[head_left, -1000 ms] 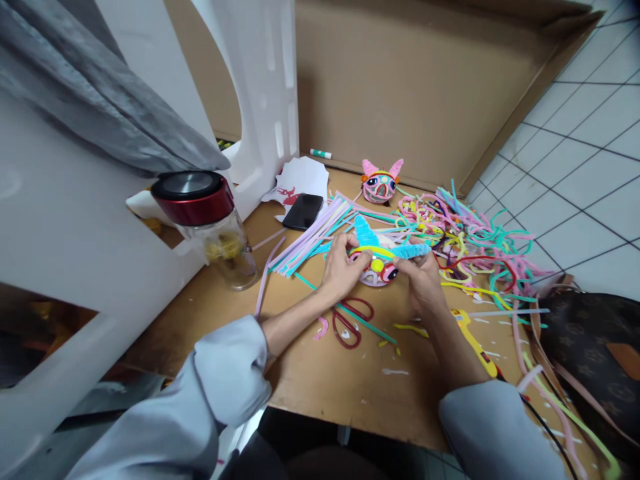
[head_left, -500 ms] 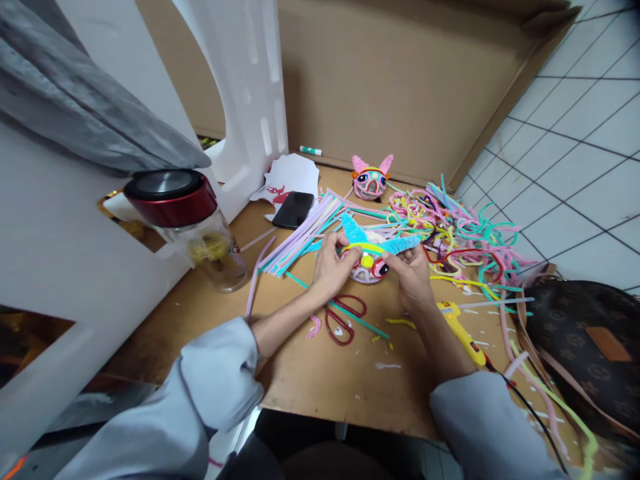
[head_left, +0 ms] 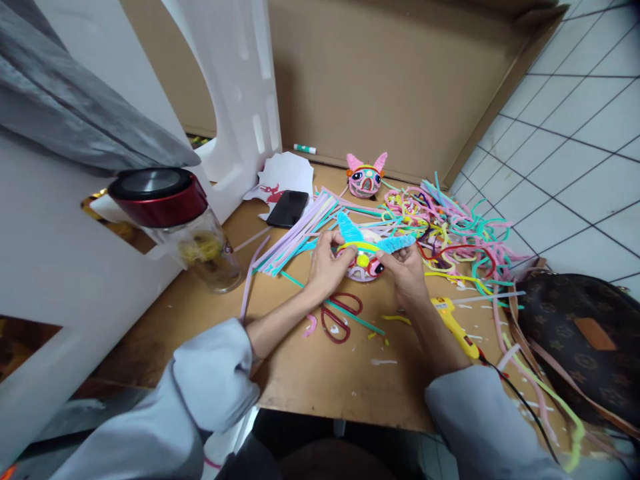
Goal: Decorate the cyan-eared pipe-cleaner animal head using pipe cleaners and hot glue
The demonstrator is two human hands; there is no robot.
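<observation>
Between my hands is a pipe-cleaner animal head (head_left: 363, 261) with blue ears, a yellow band, a yellow nose and red-rimmed eyes. My left hand (head_left: 330, 265) grips its left side, thumb on the yellow band. On the other side my right hand (head_left: 406, 270) pinches it near the base of the right ear, thumb in front; the other fingers are partly hidden behind. Below it on the table lie red-handled scissors (head_left: 336, 327), crossed by a teal pipe cleaner (head_left: 357, 318). A similar head with pink ears (head_left: 365, 181) stands farther back.
A yellow glue gun (head_left: 456, 328) lies right of my forearm, beside a brown patterned bag (head_left: 565, 340). Loose pipe cleaners (head_left: 460, 233) pile up at the back right, with a straight bundle (head_left: 295, 233) on the left. A phone (head_left: 289, 209) and a glass bottle (head_left: 210, 257) stand left.
The whole view has shifted slightly, so everything appears a little farther left. Both hands keep the same hold on the blue-eared head.
</observation>
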